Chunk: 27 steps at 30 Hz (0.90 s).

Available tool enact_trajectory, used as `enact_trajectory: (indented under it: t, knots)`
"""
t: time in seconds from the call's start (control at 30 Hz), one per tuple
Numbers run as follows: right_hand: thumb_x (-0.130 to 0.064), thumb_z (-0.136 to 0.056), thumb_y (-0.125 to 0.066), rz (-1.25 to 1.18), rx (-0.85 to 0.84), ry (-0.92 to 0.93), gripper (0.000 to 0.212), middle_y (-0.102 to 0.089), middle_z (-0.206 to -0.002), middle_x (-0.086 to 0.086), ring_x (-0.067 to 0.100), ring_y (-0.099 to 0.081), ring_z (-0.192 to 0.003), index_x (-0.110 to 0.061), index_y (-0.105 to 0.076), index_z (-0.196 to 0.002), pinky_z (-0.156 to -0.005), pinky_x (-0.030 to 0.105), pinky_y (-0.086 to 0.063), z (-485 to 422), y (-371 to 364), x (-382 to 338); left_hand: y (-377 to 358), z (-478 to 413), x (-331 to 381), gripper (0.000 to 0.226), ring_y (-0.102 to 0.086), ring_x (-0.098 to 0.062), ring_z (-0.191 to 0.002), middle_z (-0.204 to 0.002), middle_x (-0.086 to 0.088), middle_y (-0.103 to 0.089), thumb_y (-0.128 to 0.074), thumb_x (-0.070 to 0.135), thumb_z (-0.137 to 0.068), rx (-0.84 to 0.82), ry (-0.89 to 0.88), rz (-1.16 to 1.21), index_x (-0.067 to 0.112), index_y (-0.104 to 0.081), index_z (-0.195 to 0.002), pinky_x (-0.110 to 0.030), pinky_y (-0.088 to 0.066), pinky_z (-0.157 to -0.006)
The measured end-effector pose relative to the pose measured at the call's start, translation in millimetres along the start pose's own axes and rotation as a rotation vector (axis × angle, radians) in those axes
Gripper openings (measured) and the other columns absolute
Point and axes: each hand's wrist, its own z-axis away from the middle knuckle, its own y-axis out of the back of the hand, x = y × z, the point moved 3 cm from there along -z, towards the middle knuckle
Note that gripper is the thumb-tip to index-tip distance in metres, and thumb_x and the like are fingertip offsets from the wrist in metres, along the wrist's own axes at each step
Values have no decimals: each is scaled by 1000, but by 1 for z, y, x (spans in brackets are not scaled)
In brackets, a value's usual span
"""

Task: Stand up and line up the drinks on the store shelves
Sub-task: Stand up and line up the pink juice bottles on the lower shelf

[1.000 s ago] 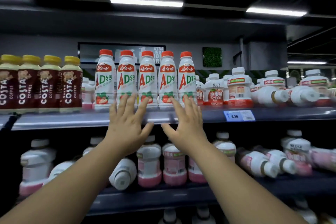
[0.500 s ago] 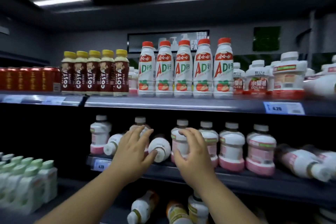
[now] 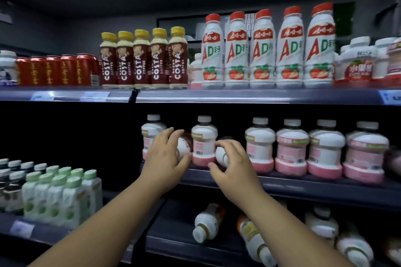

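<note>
On the middle shelf [image 3: 303,186] stand several white-and-pink drink bottles. Two more lie on their sides with their caps toward me. My left hand [image 3: 165,158] grips one lying bottle [image 3: 184,147] between the two leftmost standing bottles. My right hand [image 3: 234,167] curls its fingers round the other lying bottle [image 3: 222,156], just right of an upright bottle [image 3: 204,141]. Both hands cover most of the lying bottles.
The top shelf [image 3: 217,96] carries red cans [image 3: 54,70], Costa coffee bottles [image 3: 143,60] and tall AD bottles [image 3: 264,50] in rows. Green-capped bottles [image 3: 63,195] fill the lower left. Several bottles lie toppled on the bottom shelf [image 3: 208,223].
Both hands came down from the AD bottles on the top shelf to the middle shelf and closed on the two lying bottles. The view has shifted left and downward.
</note>
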Motion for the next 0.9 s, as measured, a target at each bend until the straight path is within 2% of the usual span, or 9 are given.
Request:
enact_trajectory:
  t: [0.1,0.2,0.3,0.4,0.5,0.6,0.7,0.77,0.9]
  knots:
    - [-27,-80,-67,9,60,37,44,-52,-121,-10,7,-48,-116,-17,-62,-123,-101,2,-23,-11,-35,-24,6,-11,-40,74,-36,-27,-138,-148,-8,-41,-40,60,-83,11,-25,-7,18,-44,-143,-47,-33,-113]
    - [-26,-78,-67,36,62,64,44,-55,-123,-5,11,-50,-116,-16,-62,-121,-102,8,-29,-20,-75,-45,9,-17,-79,74,-37,-31,-136,-147,-12,-42,-44,58,-82,45,-32,7,15,-44,-142,-45,-32,-111]
    - [-26,-78,-69,45,64,39,44,-55,-122,-4,15,-51,-116,-17,-61,-120,-104,20,-37,-24,-107,-52,5,-20,-106,82,-29,-30,-140,-155,-12,-28,-50,58,-79,25,29,101,21,-31,-150,-42,-29,-112]
    - [-23,-77,-76,58,74,-48,48,-53,-124,-4,16,-50,-118,-17,-61,-122,-104,26,-39,-28,-128,-52,-3,-24,-124,97,-31,-23,-138,-155,-7,-21,-71,47,-79,-16,101,299,26,-15,-155,-31,-30,-108]
    - [-19,-76,-81,113,80,-123,51,-51,-125,-5,16,-48,-119,-16,-61,-123,-104,22,-35,-32,-138,-47,-17,-32,-139,108,-41,-17,-130,-149,-5,-31,-81,38,-75,-101,207,489,30,-9,-155,-26,-33,-103]
    - [-17,-74,-82,162,84,-171,55,-49,-131,-1,18,-47,-123,-15,-61,-125,-105,18,-29,-35,-144,-39,-28,-41,-147,113,-53,-16,-125,-142,0,-47,-85,43,-67,-128,229,612,40,-9,-151,-39,-45,-105]
    - [-14,-78,-79,171,50,-218,59,-39,-147,-2,15,-37,-136,-19,-57,-132,-107,12,-19,-36,-150,-34,-33,-45,-151,122,-56,-15,-121,-138,3,-53,-86,28,-72,-162,266,669,31,2,-156,-30,-44,-102]
    - [-11,-80,-76,187,40,-207,58,-35,-154,0,16,-33,-141,-20,-56,-134,-111,16,-20,-36,-154,-31,-36,-46,-155,124,-57,-12,-118,-136,4,-54,-86,24,-72,-174,292,726,28,4,-157,-27,-43,-100]
    - [-12,-83,-76,210,68,-180,47,-38,-151,1,20,-39,-137,-21,-62,-127,-109,22,-27,-38,-157,-30,-40,-48,-163,117,-58,-10,-117,-136,3,-56,-87,22,-71,-196,284,789,24,-7,-157,-35,-45,-106]
